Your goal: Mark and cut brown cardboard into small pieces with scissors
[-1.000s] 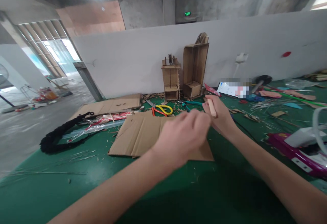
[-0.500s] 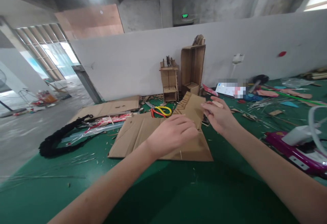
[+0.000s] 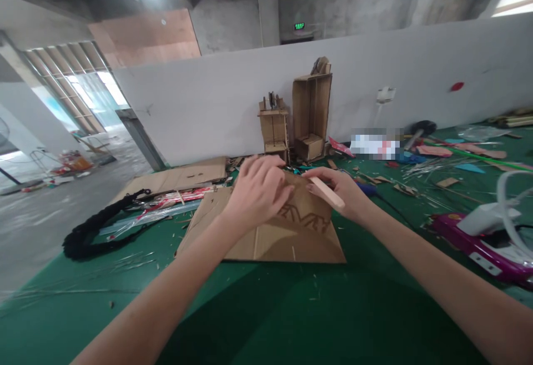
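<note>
My left hand [image 3: 260, 187] is closed over the left edge of a small brown cardboard piece [image 3: 306, 201] with dark printed outlines. The fingertips are partly hidden. My right hand [image 3: 339, 190] grips a pale pinkish flat stick [image 3: 327, 192], fingers wrapped round it at the cardboard's upper right edge. The small piece is tilted above a larger folded cardboard sheet [image 3: 270, 243] lying on the green table. The scissors are hidden behind my left hand.
Two upright cardboard constructions, one narrow [image 3: 273, 129] and one taller box [image 3: 312, 112], stand against the white wall. A black fuzzy coil [image 3: 85, 234] lies left; a purple power strip [image 3: 478, 246] sits right. Scraps, plastic strips and a screen-like blurred item [image 3: 375, 146] lie about.
The cardboard piece has turned, its printing now towards the lower edge. My left hand has moved up and left, covering the scissors. My right hand has shifted slightly left and down, showing the stick.
</note>
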Demonstrator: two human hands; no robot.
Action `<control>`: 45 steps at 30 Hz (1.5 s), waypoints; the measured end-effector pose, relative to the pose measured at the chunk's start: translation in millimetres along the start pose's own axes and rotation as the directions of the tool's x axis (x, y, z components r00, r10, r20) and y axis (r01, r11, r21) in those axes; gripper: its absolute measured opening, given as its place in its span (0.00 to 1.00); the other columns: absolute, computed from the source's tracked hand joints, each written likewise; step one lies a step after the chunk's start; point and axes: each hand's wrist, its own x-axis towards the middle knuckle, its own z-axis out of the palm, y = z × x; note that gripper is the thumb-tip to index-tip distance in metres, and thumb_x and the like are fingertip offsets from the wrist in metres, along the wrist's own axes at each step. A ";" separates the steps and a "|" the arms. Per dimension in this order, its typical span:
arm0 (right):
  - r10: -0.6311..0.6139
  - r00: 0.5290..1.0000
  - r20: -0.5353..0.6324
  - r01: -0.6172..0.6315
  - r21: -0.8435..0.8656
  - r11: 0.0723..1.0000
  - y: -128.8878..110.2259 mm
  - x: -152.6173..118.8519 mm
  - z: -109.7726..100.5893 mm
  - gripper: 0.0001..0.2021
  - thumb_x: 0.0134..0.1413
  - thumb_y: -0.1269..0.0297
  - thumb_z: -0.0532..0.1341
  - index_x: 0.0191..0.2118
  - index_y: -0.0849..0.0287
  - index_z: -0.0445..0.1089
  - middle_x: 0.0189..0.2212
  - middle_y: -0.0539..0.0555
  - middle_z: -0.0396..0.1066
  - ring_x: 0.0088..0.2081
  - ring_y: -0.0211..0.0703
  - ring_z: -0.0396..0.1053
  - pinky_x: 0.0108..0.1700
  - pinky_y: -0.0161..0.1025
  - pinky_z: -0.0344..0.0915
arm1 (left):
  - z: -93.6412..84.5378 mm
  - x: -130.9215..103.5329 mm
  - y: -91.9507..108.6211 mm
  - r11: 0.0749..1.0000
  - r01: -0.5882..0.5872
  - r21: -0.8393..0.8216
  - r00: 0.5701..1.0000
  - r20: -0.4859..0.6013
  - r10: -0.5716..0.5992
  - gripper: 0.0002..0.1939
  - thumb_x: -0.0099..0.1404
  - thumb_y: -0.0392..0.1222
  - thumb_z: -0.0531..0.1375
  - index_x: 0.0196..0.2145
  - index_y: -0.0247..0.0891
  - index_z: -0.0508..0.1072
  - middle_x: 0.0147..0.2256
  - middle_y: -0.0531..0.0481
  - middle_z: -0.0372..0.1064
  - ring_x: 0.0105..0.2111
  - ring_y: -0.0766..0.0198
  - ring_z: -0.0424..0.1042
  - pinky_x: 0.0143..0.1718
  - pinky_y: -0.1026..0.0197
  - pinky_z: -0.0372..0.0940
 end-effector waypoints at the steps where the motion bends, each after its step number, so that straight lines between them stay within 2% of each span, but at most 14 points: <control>1: 0.008 1.000 0.017 -0.008 0.004 1.000 0.9 2.9 -2.8 0.14 0.48 0.57 0.61 0.40 0.58 0.69 0.36 0.55 0.72 0.36 0.46 0.69 0.38 0.42 0.66 | -2.8 0.7 -3.2 1.000 0.021 0.007 1.000 0.023 -0.021 0.11 0.64 0.48 0.52 0.34 0.37 0.60 0.49 0.40 0.63 0.52 0.55 0.60 0.57 0.44 0.47; 4: -0.056 0.991 0.125 0.058 -0.010 0.998 4.5 16.5 -7.0 0.15 0.47 0.56 0.62 0.39 0.60 0.69 0.37 0.55 0.72 0.38 0.45 0.69 0.39 0.40 0.65 | -4.6 0.9 -6.9 0.998 -0.042 -0.038 0.979 0.200 0.049 0.25 0.55 0.62 0.57 0.37 0.37 0.59 0.53 0.37 0.57 0.56 0.50 0.54 0.59 0.42 0.41; 6: -0.105 0.954 0.280 0.112 -0.009 0.994 10.0 29.0 -7.0 0.16 0.48 0.56 0.61 0.41 0.60 0.69 0.38 0.55 0.72 0.40 0.45 0.69 0.41 0.39 0.64 | 1.9 1.0 -7.1 0.995 -0.061 -0.084 0.940 0.330 0.085 0.30 0.49 0.64 0.60 0.38 0.37 0.59 0.53 0.38 0.55 0.55 0.49 0.56 0.57 0.44 0.47; 8: -0.127 0.913 0.388 0.140 -0.004 0.990 18.4 41.6 -5.5 0.17 0.50 0.56 0.60 0.43 0.62 0.68 0.38 0.55 0.73 0.40 0.44 0.70 0.42 0.39 0.64 | 13.3 3.1 -9.0 0.994 -0.023 -0.105 0.888 0.454 0.068 0.31 0.47 0.62 0.61 0.39 0.37 0.59 0.51 0.40 0.55 0.49 0.50 0.62 0.49 0.49 0.57; 11: -0.070 0.940 0.334 0.135 -0.176 0.975 33.5 53.8 -2.6 0.14 0.52 0.59 0.59 0.42 0.62 0.68 0.37 0.57 0.73 0.38 0.43 0.70 0.40 0.38 0.64 | 33.8 10.6 -17.3 0.990 0.062 -0.130 0.802 0.596 0.027 0.30 0.49 0.62 0.59 0.40 0.36 0.59 0.45 0.43 0.58 0.38 0.55 0.66 0.37 0.54 0.62; 14: -0.022 0.972 0.233 0.106 -0.352 0.930 45.3 52.4 -3.1 0.13 0.53 0.61 0.58 0.42 0.61 0.68 0.37 0.57 0.73 0.37 0.44 0.70 0.40 0.39 0.63 | 51.5 19.7 -26.8 0.969 0.138 -0.203 0.744 0.668 0.034 0.29 0.49 0.63 0.58 0.39 0.36 0.60 0.41 0.45 0.60 0.37 0.56 0.65 0.35 0.56 0.61; 16: -0.014 0.971 0.237 0.107 -0.384 0.917 48.6 44.4 -6.5 0.14 0.53 0.60 0.58 0.44 0.60 0.67 0.38 0.58 0.73 0.39 0.45 0.70 0.40 0.39 0.62 | 59.6 24.9 -29.3 0.955 0.178 -0.237 0.701 0.712 0.046 0.29 0.49 0.62 0.58 0.38 0.37 0.60 0.39 0.46 0.61 0.37 0.56 0.65 0.35 0.58 0.60; 21: -0.040 0.951 0.305 0.188 -0.475 0.860 44.7 17.0 -17.9 0.14 0.59 0.60 0.52 0.48 0.60 0.64 0.41 0.60 0.72 0.42 0.47 0.69 0.41 0.40 0.62 | 66.8 39.0 -23.6 0.950 0.164 -0.267 0.625 0.773 0.110 0.29 0.45 0.61 0.60 0.37 0.36 0.63 0.38 0.45 0.63 0.36 0.56 0.65 0.33 0.58 0.60; 26: 0.025 0.969 0.248 0.135 -0.606 0.784 39.9 0.8 -18.0 0.16 0.58 0.59 0.53 0.49 0.62 0.63 0.43 0.62 0.71 0.43 0.51 0.69 0.42 0.42 0.62 | 67.0 52.9 -22.5 0.936 0.195 -0.292 0.498 0.852 0.162 0.32 0.43 0.63 0.61 0.39 0.36 0.65 0.39 0.45 0.66 0.37 0.54 0.67 0.33 0.59 0.60; 33: 0.037 0.995 0.091 0.031 -0.650 0.760 40.0 -7.0 -5.4 0.16 0.56 0.61 0.56 0.48 0.62 0.63 0.44 0.62 0.70 0.44 0.52 0.68 0.41 0.41 0.62 | 75.7 54.8 -25.1 0.938 0.180 -0.296 0.483 0.857 0.178 0.37 0.41 0.65 0.60 0.41 0.33 0.64 0.42 0.42 0.66 0.38 0.54 0.66 0.34 0.59 0.61; 37: 0.081 0.996 -0.035 -0.087 -0.534 0.841 47.4 -4.5 -0.7 0.16 0.52 0.65 0.58 0.48 0.58 0.63 0.43 0.59 0.69 0.40 0.48 0.70 0.39 0.40 0.64 | 79.9 55.3 -27.1 0.930 0.216 -0.298 0.474 0.865 0.167 0.42 0.38 0.67 0.61 0.44 0.34 0.63 0.43 0.42 0.65 0.39 0.54 0.66 0.35 0.60 0.61; 41: 0.194 0.978 -0.076 -0.208 -0.281 0.937 51.0 -1.4 1.8 0.21 0.47 0.69 0.60 0.50 0.59 0.60 0.46 0.60 0.66 0.34 0.42 0.71 0.37 0.40 0.67 | 75.0 55.0 -30.8 0.941 0.169 -0.293 0.533 0.830 0.163 0.40 0.38 0.66 0.61 0.43 0.35 0.63 0.44 0.42 0.64 0.39 0.53 0.65 0.34 0.59 0.61; 43: 0.206 0.976 -0.073 -0.217 -0.208 0.954 51.4 -1.2 2.3 0.23 0.45 0.70 0.61 0.50 0.60 0.59 0.48 0.61 0.63 0.33 0.41 0.71 0.37 0.39 0.68 | 71.6 54.9 -32.3 0.939 0.137 -0.315 0.558 0.808 0.190 0.37 0.38 0.64 0.62 0.41 0.36 0.64 0.42 0.43 0.64 0.39 0.53 0.65 0.33 0.60 0.60; 45: 0.165 0.984 -0.074 -0.178 -0.236 0.955 51.8 -2.0 2.3 0.24 0.44 0.70 0.62 0.50 0.61 0.60 0.48 0.62 0.63 0.35 0.42 0.71 0.39 0.40 0.67 | 68.9 55.2 -32.9 0.929 0.136 -0.345 0.541 0.811 0.222 0.33 0.38 0.63 0.62 0.37 0.37 0.66 0.38 0.45 0.66 0.36 0.54 0.65 0.32 0.60 0.59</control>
